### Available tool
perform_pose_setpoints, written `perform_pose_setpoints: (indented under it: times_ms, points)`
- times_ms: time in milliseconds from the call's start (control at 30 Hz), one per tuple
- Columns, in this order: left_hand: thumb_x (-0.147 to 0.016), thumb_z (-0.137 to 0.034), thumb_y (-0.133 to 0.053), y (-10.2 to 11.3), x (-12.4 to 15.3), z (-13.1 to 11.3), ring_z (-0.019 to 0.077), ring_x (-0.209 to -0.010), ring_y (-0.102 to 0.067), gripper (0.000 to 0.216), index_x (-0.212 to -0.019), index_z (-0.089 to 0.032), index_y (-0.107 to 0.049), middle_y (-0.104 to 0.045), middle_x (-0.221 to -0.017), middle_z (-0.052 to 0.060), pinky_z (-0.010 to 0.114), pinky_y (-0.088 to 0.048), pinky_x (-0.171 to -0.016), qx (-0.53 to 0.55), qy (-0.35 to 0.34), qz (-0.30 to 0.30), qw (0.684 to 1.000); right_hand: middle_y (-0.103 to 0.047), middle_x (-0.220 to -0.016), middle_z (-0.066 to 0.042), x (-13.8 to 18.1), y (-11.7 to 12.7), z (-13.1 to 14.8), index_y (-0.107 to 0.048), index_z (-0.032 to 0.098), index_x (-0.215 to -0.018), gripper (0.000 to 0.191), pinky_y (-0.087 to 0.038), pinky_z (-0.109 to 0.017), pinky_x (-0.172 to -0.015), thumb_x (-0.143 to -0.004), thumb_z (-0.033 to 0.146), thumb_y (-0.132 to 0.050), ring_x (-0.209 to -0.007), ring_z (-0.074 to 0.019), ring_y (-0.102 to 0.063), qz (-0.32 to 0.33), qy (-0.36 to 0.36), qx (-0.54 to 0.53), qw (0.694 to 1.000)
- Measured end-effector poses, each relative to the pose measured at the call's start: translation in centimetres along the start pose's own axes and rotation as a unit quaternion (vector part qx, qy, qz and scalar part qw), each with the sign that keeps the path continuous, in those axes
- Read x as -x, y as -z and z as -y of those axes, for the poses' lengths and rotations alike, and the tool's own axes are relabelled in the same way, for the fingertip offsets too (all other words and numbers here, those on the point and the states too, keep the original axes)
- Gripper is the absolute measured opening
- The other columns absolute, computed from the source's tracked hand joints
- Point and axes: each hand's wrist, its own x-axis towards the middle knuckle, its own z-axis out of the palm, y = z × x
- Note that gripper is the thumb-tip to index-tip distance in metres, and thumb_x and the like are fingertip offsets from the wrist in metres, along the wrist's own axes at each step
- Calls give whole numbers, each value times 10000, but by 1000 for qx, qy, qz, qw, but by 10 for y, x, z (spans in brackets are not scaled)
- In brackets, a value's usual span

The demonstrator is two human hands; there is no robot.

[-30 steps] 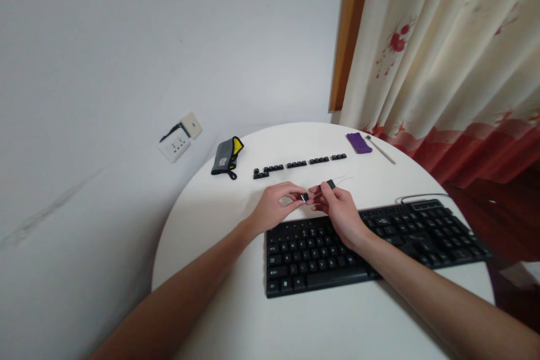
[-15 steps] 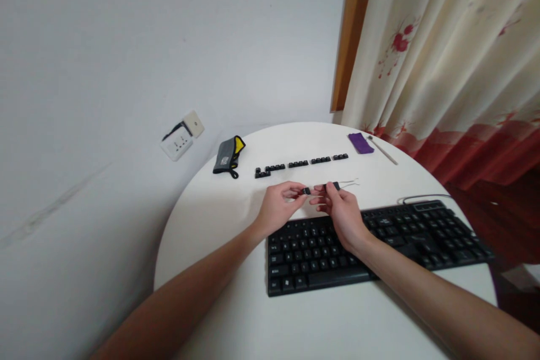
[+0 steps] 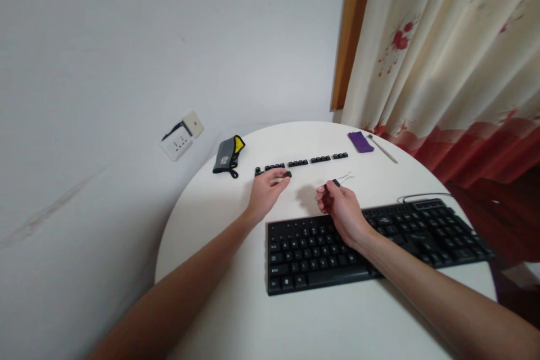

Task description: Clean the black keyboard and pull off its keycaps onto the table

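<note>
My left hand (image 3: 265, 191) pinches a small black keycap (image 3: 288, 174) between its fingertips, just in front of the left end of a row of loose black keycaps (image 3: 300, 162) laid out on the round white table (image 3: 219, 214). My right hand (image 3: 341, 205) holds a wire keycap puller (image 3: 340, 181) above the back edge of the black keyboard (image 3: 371, 242). The puller's wire loops point away to the right.
A grey and yellow pouch (image 3: 228, 156) lies at the table's back left. A purple cloth (image 3: 360, 142) and a thin stick (image 3: 382, 150) lie at the back right. The keyboard cable (image 3: 415, 197) curls behind it. A wall socket (image 3: 179, 138) and a flowered curtain (image 3: 447, 56) stand beyond.
My hands were together, taking the keycap off the puller. Now my left hand has carried the keycap back and left toward the row, while my right hand stays with the puller.
</note>
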Motion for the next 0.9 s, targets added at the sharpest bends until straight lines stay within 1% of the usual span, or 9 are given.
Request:
perform_pose_setpoints:
  times_ms: [33, 100, 167, 233, 367, 433, 600, 767, 900]
  points:
    - [-811, -305, -680, 6, -6, 5, 207, -950, -644, 223, -1003, -194, -707, -696, -1028, 68, 363, -525, -851, -70, -37, -3, 997, -641, -652, -41, 0, 0, 0, -646, 140, -716, 342, -349, -259, -495, -779, 476, -652, -508, -109, -494, 3, 2, 6, 1000]
    - [-787, -262, -706, 19, -16, 16, 227, -1045, -579, 165, -946, -232, -739, -647, -1064, 57, 412, -455, -968, -221, -103, -23, 969, -635, -657, -38, 1, -1, -1, -649, 139, -715, 352, -347, -260, -493, -779, 485, -651, -510, -111, -494, 6, 7, 17, 1000]
    - [-769, -259, -734, 28, -24, 25, 253, -1073, -529, 145, -912, -262, -760, -599, -1117, 60, 458, -406, -1001, -328, -108, -47, 937, -635, -660, -42, 1, -1, -1, -654, 137, -718, 365, -346, -261, -493, -781, 497, -648, -514, -113, -496, 7, 11, 28, 1000]
    - [-776, -286, -738, 33, -28, 31, 275, -1088, -495, 138, -911, -288, -769, -562, -1167, 62, 482, -395, -975, -387, -90, -45, 917, -636, -657, -47, 1, -1, -2, -658, 134, -716, 379, -344, -262, -493, -782, 508, -646, -516, -116, -497, 10, 13, 38, 999]
    - [-800, -323, -717, 32, -30, 39, 287, -1099, -463, 153, -946, -328, -765, -519, -1227, 53, 477, -392, -923, -427, -78, -13, 901, -636, -649, -51, 1, -1, -2, -657, 135, -712, 395, -337, -266, -487, -781, 524, -648, -510, -119, -495, 15, 14, 44, 999]
    - [-805, -331, -706, 30, -30, 41, 287, -1112, -454, 190, -989, -332, -753, -509, -1241, 50, 466, -389, -922, -433, -81, -15, 898, -635, -643, -50, 1, -1, -3, -654, 137, -710, 395, -334, -267, -483, -779, 527, -651, -507, -120, -495, 17, 15, 44, 999]
    - [-762, -364, -733, 25, -27, 40, 294, -1146, -445, 473, -1223, -316, -635, -491, -1267, 67, 438, -382, -953, -439, -64, -43, 895, -644, -638, -48, 0, -1, -5, -654, 139, -718, 403, -339, -266, -484, -778, 537, -649, -503, -120, -495, 18, 16, 46, 999]
    - [-744, -457, -749, 23, -28, 37, 318, -1189, -431, 652, -1331, -283, -524, -467, -1320, 100, 448, -359, -973, -454, -45, -84, 886, -663, -661, -64, 2, -2, -4, -653, 140, -708, 416, -340, -269, -489, -769, 552, -656, -506, -124, -497, 22, 16, 50, 998]
    - [-706, -511, -776, 25, -37, 36, 337, -1249, -394, 830, -1413, -263, -419, -442, -1366, 126, 456, -324, -1009, -462, -52, -78, 882, -651, -644, -55, 3, -2, -2, -656, 144, -704, 419, -335, -271, -486, -758, 559, -665, -504, -127, -496, 22, 17, 45, 999]
